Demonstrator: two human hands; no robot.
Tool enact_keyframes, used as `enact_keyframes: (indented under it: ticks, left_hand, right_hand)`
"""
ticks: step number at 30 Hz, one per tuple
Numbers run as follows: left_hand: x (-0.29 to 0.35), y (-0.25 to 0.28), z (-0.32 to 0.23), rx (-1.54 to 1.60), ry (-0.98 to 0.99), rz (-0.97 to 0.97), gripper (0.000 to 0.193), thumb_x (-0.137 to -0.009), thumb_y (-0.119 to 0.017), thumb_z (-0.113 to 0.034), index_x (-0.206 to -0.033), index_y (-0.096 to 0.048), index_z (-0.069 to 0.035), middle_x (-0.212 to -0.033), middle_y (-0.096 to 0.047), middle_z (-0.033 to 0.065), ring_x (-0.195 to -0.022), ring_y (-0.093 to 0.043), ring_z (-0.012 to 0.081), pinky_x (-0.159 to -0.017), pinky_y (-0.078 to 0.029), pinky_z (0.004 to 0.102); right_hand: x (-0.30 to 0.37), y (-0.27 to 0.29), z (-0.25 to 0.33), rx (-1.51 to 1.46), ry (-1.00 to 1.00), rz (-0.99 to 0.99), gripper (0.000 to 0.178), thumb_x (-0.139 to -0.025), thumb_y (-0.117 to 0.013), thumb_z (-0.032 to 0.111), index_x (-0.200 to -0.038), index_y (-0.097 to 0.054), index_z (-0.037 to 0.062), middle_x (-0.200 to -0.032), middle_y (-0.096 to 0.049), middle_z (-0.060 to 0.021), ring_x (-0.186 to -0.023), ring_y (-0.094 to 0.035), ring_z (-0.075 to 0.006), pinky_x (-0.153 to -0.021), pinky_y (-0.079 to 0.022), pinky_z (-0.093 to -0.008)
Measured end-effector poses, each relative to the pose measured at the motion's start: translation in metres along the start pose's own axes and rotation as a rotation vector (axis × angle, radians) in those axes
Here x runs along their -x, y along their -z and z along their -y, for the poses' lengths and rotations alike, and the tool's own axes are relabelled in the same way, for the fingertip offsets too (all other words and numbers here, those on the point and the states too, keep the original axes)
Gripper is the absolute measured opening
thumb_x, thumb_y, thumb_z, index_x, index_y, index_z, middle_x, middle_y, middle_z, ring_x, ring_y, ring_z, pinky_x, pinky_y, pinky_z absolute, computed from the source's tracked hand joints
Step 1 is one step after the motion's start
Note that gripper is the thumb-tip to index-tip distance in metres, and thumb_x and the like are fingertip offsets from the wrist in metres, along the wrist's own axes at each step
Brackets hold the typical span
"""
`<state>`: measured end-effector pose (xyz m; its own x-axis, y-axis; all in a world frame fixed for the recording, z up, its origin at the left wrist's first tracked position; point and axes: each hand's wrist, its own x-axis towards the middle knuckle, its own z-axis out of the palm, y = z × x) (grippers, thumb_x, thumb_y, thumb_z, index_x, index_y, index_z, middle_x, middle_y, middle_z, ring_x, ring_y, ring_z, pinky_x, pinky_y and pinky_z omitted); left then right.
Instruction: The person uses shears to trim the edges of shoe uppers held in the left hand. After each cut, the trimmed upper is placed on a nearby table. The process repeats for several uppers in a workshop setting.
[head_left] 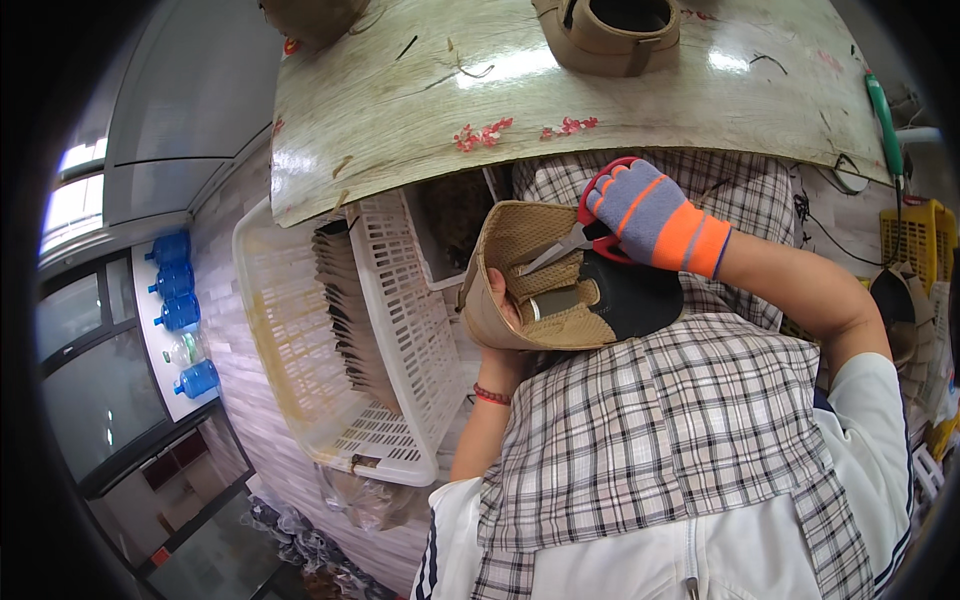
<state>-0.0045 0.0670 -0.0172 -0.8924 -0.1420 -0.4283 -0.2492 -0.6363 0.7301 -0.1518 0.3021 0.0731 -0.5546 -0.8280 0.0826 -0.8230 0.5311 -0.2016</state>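
A tan shoe upper (485, 318) with mesh lining and a black inner section rests over my lap. My left hand (503, 303), bare, grips its left side, the thumb reaching over the edge and the other fingers hidden behind it. My right hand (645, 215) wears a grey and orange knit glove and is closed round the red handles of a pair of scissors (560, 249). Their metal blades point down and left into the upper's opening, close to the lining. Whether the blade tips touch the lining, I cannot tell.
Ahead, a worn table (390, 120) holds another tan upper (612, 45) and thread scraps. To my left stands a white plastic basket (420, 370) with a row of stacked pieces (350, 310). A green-handled tool (882, 120) and yellow crate (915, 240) are at the right.
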Motion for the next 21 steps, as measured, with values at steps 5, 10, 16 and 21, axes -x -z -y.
enact_keyframes:
  ticks: [5, 10, 16, 21]
  left_hand:
    - [0.001, 0.013, 0.009, -0.058, -0.033, -0.027, 0.053, -0.104, -0.051, -0.044, -0.135, -0.051, -0.002, -0.131, -0.057, 0.006, -0.116, -0.055, 0.0152, -0.099, -0.047, 0.0315]
    - [0.004, 0.004, 0.0, -0.035, -0.001, 0.0, 0.052, -0.104, -0.052, -0.042, -0.136, -0.05, -0.002, -0.133, -0.056, 0.0062, -0.118, -0.054, 0.0159, -0.1, -0.046, 0.0312]
    - [0.009, 0.006, 0.001, -0.505, -0.187, 0.021, 0.054, -0.104, -0.054, -0.042, -0.139, -0.048, -0.002, -0.135, -0.055, 0.0074, -0.121, -0.053, 0.0166, -0.103, -0.044, 0.032]
    - [0.01, 0.013, 0.004, -0.54, -0.212, 0.019, 0.053, -0.103, -0.054, -0.041, -0.139, -0.049, -0.001, -0.133, -0.057, 0.0074, -0.118, -0.054, 0.0161, -0.102, -0.044, 0.0315]
  right_hand:
    - [0.008, 0.002, -0.004, -0.07, -0.023, 0.003, 0.024, -0.08, -0.071, 0.027, -0.098, -0.068, 0.0121, -0.087, -0.068, -0.0071, -0.086, -0.066, -0.0259, -0.075, -0.051, -0.0377]
    - [0.018, 0.017, -0.004, 0.015, -0.116, 0.034, 0.024, -0.075, -0.076, 0.024, -0.095, -0.069, 0.0119, -0.085, -0.068, -0.0065, -0.084, -0.067, -0.0262, -0.074, -0.051, -0.0376]
    - [0.003, 0.005, -0.001, -0.011, -0.009, -0.014, 0.028, -0.073, -0.078, 0.026, -0.094, -0.069, 0.0101, -0.086, -0.068, -0.0069, -0.085, -0.066, -0.0281, -0.078, -0.051, -0.0403]
    - [0.024, 0.011, -0.016, -0.012, -0.232, 0.121, 0.029, -0.073, -0.079, 0.028, -0.097, -0.07, 0.0127, -0.086, -0.068, -0.0065, -0.086, -0.067, -0.028, -0.079, -0.051, -0.0404]
